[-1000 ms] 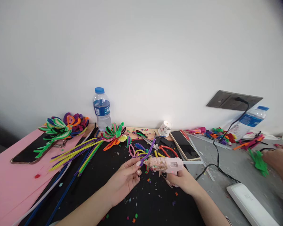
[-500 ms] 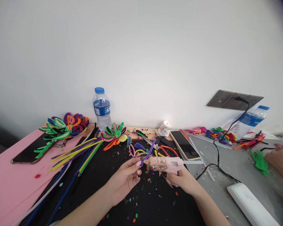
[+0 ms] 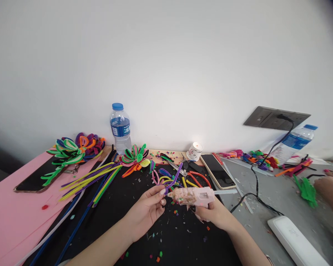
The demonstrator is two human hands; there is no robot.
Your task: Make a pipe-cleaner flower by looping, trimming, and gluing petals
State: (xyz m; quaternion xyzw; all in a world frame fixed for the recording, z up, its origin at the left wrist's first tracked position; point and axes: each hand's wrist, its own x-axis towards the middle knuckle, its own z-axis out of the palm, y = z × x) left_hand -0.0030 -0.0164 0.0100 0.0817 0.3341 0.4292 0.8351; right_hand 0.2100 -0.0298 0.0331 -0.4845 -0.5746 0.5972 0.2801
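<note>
Between the thumb and fingers of my left hand (image 3: 147,208) is a purple pipe cleaner (image 3: 178,174), bent, with one end pointing up and away. My right hand (image 3: 211,212) is wrapped round the grip of a pink glue gun (image 3: 195,195), and a clear glue stick (image 3: 225,191) pokes out of its back. The gun's nozzle points left and sits right at the pipe cleaner by my left fingertips; whether they touch I cannot tell. Behind the gun lie more bent pipe cleaners (image 3: 165,172) and red-handled pliers (image 3: 201,178).
Pipe cleaner flowers (image 3: 135,157) and loose stems (image 3: 91,179) lie to the left, near a water bottle (image 3: 120,129). A paper cup (image 3: 194,152) and a phone (image 3: 217,170) are behind. A black cable (image 3: 256,184) and white power strip (image 3: 295,240) lie right. Another person's hand (image 3: 329,186) is at the far right.
The glue gun has shifted slightly left and down in my right hand, its nozzle closer to my left fingertips. My left hand has barely moved.
</note>
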